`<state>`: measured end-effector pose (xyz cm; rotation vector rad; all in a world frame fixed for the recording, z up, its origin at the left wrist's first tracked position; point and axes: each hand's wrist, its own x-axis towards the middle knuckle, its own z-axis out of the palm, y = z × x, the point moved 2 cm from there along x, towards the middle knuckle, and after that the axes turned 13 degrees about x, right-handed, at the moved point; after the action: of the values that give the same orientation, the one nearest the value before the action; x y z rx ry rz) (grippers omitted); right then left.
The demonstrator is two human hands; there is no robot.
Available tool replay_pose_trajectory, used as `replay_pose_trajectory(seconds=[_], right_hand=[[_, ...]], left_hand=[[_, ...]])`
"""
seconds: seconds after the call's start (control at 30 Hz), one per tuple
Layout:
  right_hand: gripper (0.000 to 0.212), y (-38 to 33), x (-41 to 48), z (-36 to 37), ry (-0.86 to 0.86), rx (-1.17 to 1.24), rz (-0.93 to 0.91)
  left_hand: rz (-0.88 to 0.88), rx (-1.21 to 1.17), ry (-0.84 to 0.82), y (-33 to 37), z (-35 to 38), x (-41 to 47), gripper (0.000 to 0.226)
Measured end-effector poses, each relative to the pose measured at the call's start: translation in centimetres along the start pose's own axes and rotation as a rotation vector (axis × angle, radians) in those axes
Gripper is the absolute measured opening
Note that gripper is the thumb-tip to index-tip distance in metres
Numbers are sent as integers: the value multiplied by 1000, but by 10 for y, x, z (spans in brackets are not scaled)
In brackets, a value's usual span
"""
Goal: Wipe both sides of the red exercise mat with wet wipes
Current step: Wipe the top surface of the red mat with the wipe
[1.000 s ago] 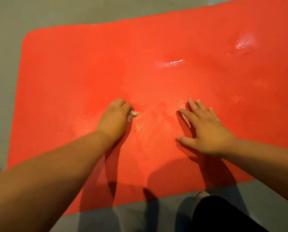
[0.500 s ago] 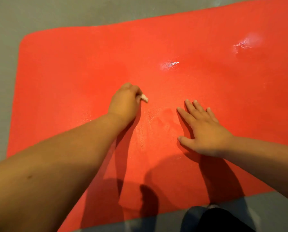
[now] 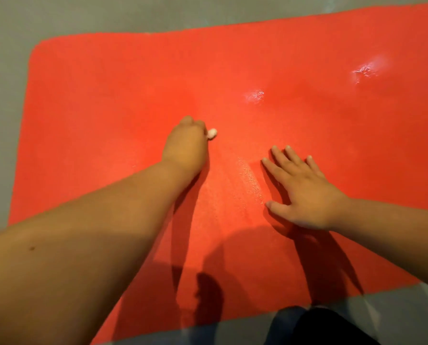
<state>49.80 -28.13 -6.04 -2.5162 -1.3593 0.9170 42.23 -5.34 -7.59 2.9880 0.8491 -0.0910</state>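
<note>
The red exercise mat (image 3: 113,100) lies flat on the floor and fills most of the view. My left hand (image 3: 185,145) is curled into a fist near the mat's middle and grips a white wet wipe (image 3: 212,133); only a small wad of it pokes out on the right of the fist. My right hand (image 3: 305,192) rests flat on the mat to the right, fingers spread and straight. A damp, glistening streak runs between the two hands.
Grey floor (image 3: 6,26) surrounds the mat on the left, far and near sides. Two shiny wet patches (image 3: 254,95) sit on the mat's far right part. A dark-clothed knee (image 3: 327,327) shows at the bottom edge.
My left hand has slid the wipe away from me across the mat, up from beside the right hand. My right hand has stayed planted in place.
</note>
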Motion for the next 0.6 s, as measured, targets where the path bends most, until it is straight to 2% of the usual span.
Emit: replay_pose_trajectory(seconds=[0.07,0.13,0.17,0.2,0.23,0.27,0.33,0.4,0.43,0.47,0.53,0.6], right_hand=[[93,-1,6,-4,-15,-1,22],[94,-2,11,-6,-33,-20,39],[94,-2,12,-7,-43,-34,39],[94,-4,13,-7,-51,-43,33],[94,-6,14,-7,-58,-50,22],[93,-10,14,-6,-65,-57,5],[92,-19,16,-6,-77,-75,-32],[91,-28,22,-6,-72,-77,-55],[90,-32,27,-7,-67,-75,-63],[89,-36,32,-8,-62,-74,-72],[89,-41,42,-11,-49,-75,-79],[90,-43,48,-12,-48,-86,-79]], left_hand=[[280,-1,-69,34,-1,-37,19],[698,-110,-154,52,-6,-90,26],[840,-108,-175,45,-8,-102,28],[908,-85,-160,30,-9,-99,27],[909,-46,-106,12,-7,-85,24],[828,0,-64,-5,-6,-67,22],[512,28,29,-37,-6,-22,25],[168,1,45,-59,-8,9,32],[46,-13,31,-59,-7,11,33],[9,-8,-1,-51,-4,3,31],[176,-16,-54,-21,-1,-36,23],[502,-133,-87,-2,-7,-87,20]])
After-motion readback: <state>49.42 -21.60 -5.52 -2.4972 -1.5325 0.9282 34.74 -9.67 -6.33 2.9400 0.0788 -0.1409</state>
